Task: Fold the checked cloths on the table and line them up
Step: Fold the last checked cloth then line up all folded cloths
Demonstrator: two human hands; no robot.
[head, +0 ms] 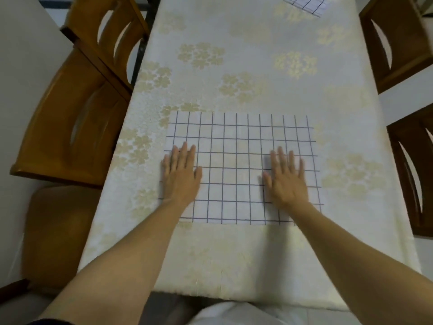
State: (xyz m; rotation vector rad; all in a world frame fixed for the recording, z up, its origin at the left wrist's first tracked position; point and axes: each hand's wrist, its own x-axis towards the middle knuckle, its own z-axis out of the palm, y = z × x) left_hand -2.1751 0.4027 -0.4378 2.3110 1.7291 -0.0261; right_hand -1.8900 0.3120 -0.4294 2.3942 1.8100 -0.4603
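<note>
A white cloth with a dark grid (236, 146) lies flat as a wide rectangle in the middle of the table (234, 66). My left hand (181, 172) rests palm down on its left part, fingers spread. My right hand (284, 179) lies palm down on its right part, fingers apart too. Neither hand grips anything. A second checked cloth (307, 3) shows at the far edge of the table, cut off by the top of the view.
The table wears a cream cover with pale flower prints. Light wooden chairs (77, 109) stand along the left side, dark wooden chairs (403, 43) along the right. The near table edge (234, 299) is just in front of my body.
</note>
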